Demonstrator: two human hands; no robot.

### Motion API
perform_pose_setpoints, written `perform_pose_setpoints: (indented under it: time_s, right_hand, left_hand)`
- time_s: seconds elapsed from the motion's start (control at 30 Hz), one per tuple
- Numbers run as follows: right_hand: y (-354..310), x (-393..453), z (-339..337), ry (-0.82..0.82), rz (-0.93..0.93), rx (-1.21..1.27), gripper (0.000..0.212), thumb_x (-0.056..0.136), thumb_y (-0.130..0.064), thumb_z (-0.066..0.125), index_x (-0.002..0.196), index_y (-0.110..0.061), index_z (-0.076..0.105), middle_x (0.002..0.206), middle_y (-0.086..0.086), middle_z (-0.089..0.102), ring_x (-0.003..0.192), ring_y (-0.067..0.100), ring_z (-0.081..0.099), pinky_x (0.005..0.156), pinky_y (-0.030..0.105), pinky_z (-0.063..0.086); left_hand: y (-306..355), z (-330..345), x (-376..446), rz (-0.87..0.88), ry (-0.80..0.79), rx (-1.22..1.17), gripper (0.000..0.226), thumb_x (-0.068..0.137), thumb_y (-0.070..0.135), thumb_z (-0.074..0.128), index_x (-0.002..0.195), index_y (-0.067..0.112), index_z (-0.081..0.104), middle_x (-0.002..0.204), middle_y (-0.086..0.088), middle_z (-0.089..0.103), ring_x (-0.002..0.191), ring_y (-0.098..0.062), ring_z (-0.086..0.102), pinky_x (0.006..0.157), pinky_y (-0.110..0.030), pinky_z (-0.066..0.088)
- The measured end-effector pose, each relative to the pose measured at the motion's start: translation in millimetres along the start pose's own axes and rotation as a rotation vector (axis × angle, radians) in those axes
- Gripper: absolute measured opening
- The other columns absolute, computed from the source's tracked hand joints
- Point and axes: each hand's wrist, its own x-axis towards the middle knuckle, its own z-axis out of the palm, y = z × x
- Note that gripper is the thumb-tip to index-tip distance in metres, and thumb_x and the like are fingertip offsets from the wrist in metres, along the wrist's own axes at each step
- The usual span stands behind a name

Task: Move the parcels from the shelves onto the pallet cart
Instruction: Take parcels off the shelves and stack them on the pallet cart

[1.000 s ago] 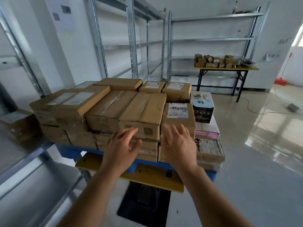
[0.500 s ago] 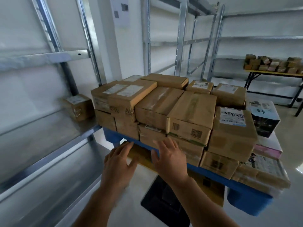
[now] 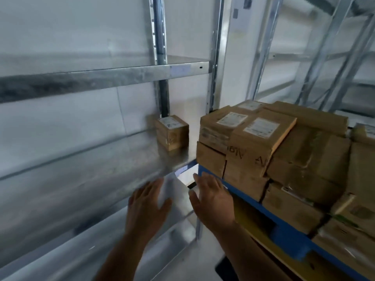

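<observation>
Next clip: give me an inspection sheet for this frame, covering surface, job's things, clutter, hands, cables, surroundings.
Surface: galvanised metal shelf, blurred by camera motion; blue pallet cart stands beside it.
Job's things: one small labelled parcel sits at the shelf's right end; stacked cardboard parcels fill the cart.
Clutter: nothing seen.
Hands: left hand and right hand both open with fingers spread, holding nothing, below the shelf parcel.
Cables: nothing seen.
Surroundings: white wall, upper shelf, more metal racking behind the cart.
</observation>
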Motion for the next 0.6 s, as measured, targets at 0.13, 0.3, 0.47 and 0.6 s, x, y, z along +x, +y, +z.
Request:
perform_pose_setpoints:
  time_s: [0.13, 0.3, 0.47, 0.6]
  right_hand:
    - [-23.5, 40.8, 43.4, -0.089, -0.028, -0.029, 0.046, 0.09, -0.042, 0.056, 0.129, -0.017, 0.056, 0.132, 0.01, 0.056, 0.118, 0.026, 0.055, 0.091, 0.041, 0.049]
    - [-31.4, 82.3, 85.6, -0.288, -0.003, -0.106, 0.059, 0.092, -0.059, 0.033, 0.142, -0.027, 0.038, 0.151, 0.007, 0.032, 0.137, 0.024, 0.032, 0.109, 0.043, 0.034]
    - [-21.5, 117.7, 105.6, -0.305, 0.003, -0.164, 0.058, 0.093, -0.058, 0.029, 0.142, -0.027, 0.037, 0.15, 0.007, 0.034, 0.136, 0.024, 0.033, 0.107, 0.039, 0.032]
    - [0.1, 158.6, 119.1, -0.305, 0.012, -0.189, 0.057, 0.096, -0.053, 0.031, 0.143, -0.022, 0.036, 0.149, 0.01, 0.036, 0.133, 0.024, 0.036, 0.106, 0.036, 0.033]
  left_hand:
    - [-57.9, -19.9, 28.9, -0.03, -0.004, 0.065, 0.057, 0.09, 0.044, 0.052, 0.141, 0.022, 0.038, 0.146, 0.0, 0.041, 0.135, -0.018, 0.034, 0.11, -0.036, 0.024]
    - [-110.7, -29.1, 61.9, -0.059, -0.013, 0.095, 0.059, 0.089, 0.046, 0.053, 0.142, 0.024, 0.037, 0.146, 0.0, 0.04, 0.135, -0.019, 0.035, 0.109, -0.035, 0.025]
    - [-122.9, -10.5, 98.6, -0.074, -0.056, 0.045, 0.059, 0.09, 0.045, 0.052, 0.143, 0.024, 0.035, 0.145, 0.002, 0.042, 0.131, -0.017, 0.04, 0.106, -0.033, 0.029]
    - [-119.4, 7.0, 136.7, -0.045, -0.027, 0.043, 0.058, 0.091, 0.045, 0.05, 0.143, 0.023, 0.036, 0.143, 0.001, 0.045, 0.128, -0.018, 0.044, 0.103, -0.031, 0.033]
